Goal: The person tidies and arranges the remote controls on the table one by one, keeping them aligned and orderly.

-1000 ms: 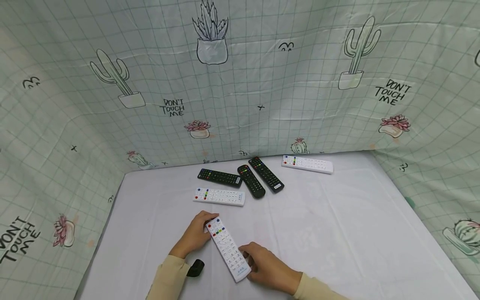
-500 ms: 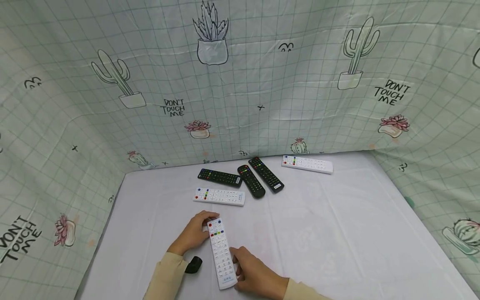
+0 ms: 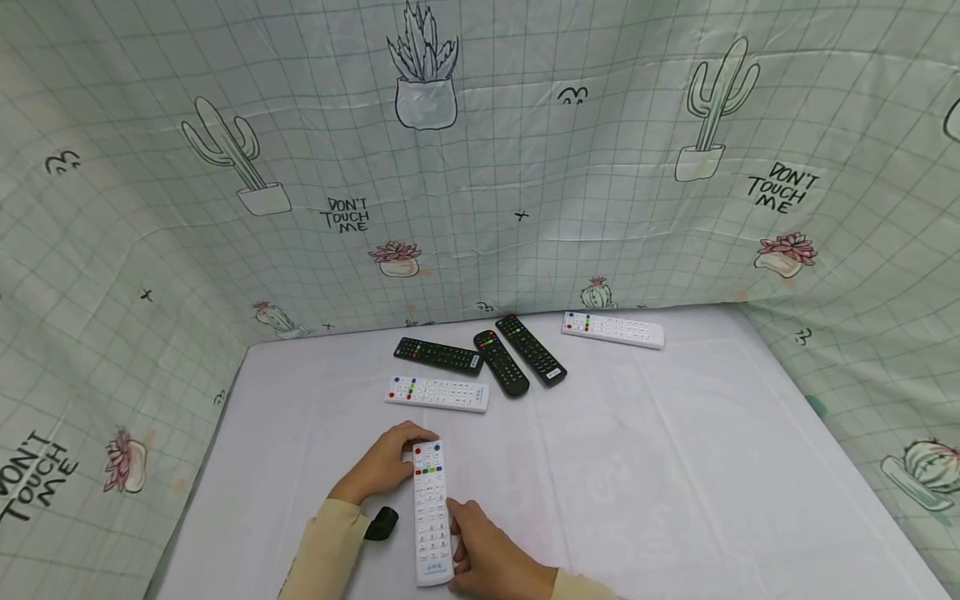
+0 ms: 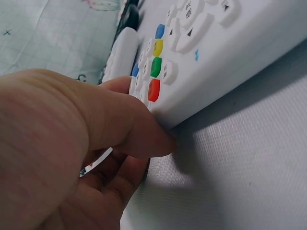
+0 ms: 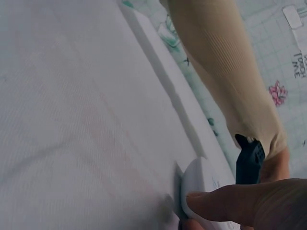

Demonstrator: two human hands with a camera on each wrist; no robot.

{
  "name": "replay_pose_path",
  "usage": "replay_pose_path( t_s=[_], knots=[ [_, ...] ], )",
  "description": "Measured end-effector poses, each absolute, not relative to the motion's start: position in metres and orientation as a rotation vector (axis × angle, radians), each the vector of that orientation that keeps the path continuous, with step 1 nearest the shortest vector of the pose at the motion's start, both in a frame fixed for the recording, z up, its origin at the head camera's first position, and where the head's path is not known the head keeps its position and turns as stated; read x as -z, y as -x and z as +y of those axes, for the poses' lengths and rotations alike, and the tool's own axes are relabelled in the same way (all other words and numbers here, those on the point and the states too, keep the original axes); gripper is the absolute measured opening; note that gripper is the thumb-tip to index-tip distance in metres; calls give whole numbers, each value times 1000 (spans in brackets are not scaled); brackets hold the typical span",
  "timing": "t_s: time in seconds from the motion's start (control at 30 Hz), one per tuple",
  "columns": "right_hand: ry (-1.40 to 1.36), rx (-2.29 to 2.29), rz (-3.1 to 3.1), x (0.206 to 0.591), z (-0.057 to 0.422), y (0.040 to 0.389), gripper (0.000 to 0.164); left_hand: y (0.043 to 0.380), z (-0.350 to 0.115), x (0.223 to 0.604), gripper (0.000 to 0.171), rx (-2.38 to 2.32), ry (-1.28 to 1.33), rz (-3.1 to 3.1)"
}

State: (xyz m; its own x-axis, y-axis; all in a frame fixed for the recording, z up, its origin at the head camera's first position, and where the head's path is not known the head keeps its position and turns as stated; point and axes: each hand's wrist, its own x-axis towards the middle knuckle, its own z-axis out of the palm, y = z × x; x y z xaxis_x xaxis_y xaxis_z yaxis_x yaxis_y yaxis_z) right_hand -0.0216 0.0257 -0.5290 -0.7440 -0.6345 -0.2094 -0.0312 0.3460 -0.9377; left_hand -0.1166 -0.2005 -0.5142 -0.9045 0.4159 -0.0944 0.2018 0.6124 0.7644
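Note:
A white remote control (image 3: 432, 517), buttons up, lies lengthwise between both hands at the near side of the table. My left hand (image 3: 381, 464) grips its far end; in the left wrist view the thumb (image 4: 148, 127) is at the remote's corner near the red button, with an index finger around the top. My right hand (image 3: 491, 554) holds the near end from the right, its thumb at the bottom corner and the index finger along the side edge. In the right wrist view, the right thumb (image 5: 225, 201) lies against the remote's rounded end (image 5: 195, 177).
Beyond the hands lies another white remote (image 3: 437, 394). Behind it are three black remotes (image 3: 438, 356), close together, and at the back right a further white remote (image 3: 613, 330). A cactus-print cloth (image 3: 495, 167) hangs around the white table (image 3: 675, 467). A dark wrist camera (image 3: 382, 523) sits at the left sleeve.
The held remote has turned from slanting to nearly straight, its near end swinging left. My right hand has moved left with that end; the left hand has stayed at the far end.

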Motion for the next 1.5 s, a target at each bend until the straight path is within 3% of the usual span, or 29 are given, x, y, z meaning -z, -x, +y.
replay_pose_path(
  t_s=[0.3, 0.97, 1.5],
  knots=[
    [454, 1435, 2009, 525, 16, 19, 96, 116, -200, 514, 52, -1160, -492, 2583],
    [582, 1431, 2039, 524, 26, 21, 97, 116, -204, 518, 51, -1213, -470, 2606],
    [602, 1519, 2365, 524, 56, 66, 71, 135, -220, 524, 44, -1513, 78, 2754]
  ],
)
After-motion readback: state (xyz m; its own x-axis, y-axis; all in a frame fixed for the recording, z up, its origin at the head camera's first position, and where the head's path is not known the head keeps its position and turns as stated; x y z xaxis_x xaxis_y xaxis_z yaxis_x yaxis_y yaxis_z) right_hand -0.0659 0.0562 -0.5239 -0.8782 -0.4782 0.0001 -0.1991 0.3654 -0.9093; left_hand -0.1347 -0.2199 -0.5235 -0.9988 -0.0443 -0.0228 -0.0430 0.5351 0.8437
